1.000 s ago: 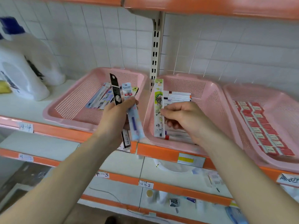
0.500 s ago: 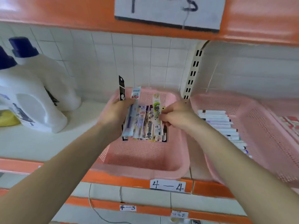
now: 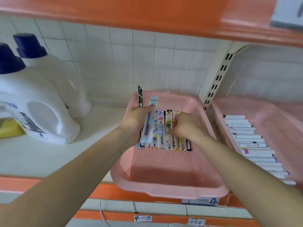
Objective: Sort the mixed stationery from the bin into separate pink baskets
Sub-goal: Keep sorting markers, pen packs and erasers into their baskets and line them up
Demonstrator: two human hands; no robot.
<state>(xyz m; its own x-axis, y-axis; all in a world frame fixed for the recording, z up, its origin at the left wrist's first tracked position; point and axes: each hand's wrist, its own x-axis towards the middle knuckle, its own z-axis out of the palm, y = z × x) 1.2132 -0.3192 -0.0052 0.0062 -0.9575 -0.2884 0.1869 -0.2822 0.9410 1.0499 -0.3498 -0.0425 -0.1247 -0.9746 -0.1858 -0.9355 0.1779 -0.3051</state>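
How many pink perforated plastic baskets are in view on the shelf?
2. One pink perforated plastic basket sits in the middle, holding packaged pens; the other basket stands to its right, holding white markers. A third may be cut off at the right edge.

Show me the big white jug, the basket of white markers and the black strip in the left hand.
White jug [image 3: 49,95], head view, its front.
Marker basket [image 3: 277,125], head view, mesh side wall.
Black strip [image 3: 140,97], head view, top end above left hand [image 3: 136,119].
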